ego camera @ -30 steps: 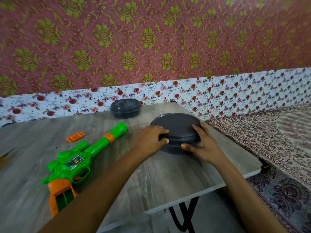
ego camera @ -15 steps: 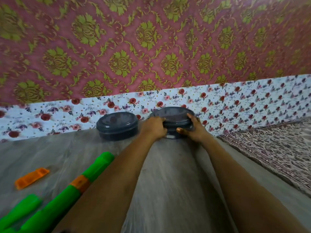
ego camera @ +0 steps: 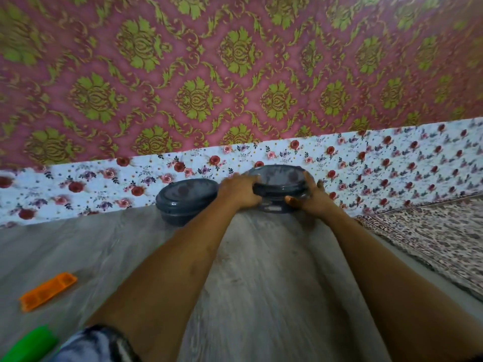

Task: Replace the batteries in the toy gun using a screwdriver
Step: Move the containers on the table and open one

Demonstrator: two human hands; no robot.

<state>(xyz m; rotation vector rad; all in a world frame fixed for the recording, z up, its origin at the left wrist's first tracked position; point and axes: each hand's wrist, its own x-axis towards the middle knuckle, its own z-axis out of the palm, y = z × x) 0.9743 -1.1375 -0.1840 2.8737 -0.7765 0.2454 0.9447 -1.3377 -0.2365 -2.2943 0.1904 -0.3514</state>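
Observation:
Both arms reach to the far edge of the grey table. My left hand and my right hand grip a round dark grey lidded container from either side, close to the flowered wall. Only the green tip of the toy gun shows at the bottom left corner. An orange battery cover lies flat on the table at the left. No screwdriver or batteries are in view.
A second round dark grey lidded container sits just left of the held one, against the wall. A patterned bedspread lies beyond the table's right edge.
Both hands have carried the container from the near right part of the table to the far edge by the wall, beside the other container. The view has moved forward, and most of the toy gun has left it.

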